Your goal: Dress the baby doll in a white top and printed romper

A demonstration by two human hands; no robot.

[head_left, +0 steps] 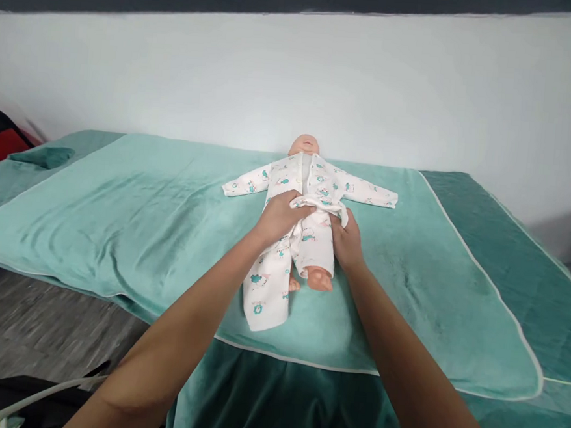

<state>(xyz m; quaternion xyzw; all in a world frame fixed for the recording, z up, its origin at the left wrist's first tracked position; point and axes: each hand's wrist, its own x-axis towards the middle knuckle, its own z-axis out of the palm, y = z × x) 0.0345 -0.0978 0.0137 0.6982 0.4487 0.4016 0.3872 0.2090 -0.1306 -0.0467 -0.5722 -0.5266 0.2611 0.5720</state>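
Note:
A baby doll (306,144) lies on its back, its head toward the wall. It wears a white long-sleeved top (283,175) with green and pink animal prints, both sleeves spread outward. Matching trousers (313,237) are bunched at the waist. One foot (320,279) sticks out of the right trouser leg; the other foot shows beside the left trouser leg, which lies flat. My left hand (279,217) is closed on the waistband at its left side, thumb stretched across the cloth. My right hand (346,239) grips the waistband's right side, fingers partly hidden beneath it.
Under the doll a light green blanket (168,219) with pale piping covers a bed with a darker green cover (512,256). A white wall (295,78) stands behind. At the far left is a black and red object (0,138); a pale cable (53,390) runs at lower left.

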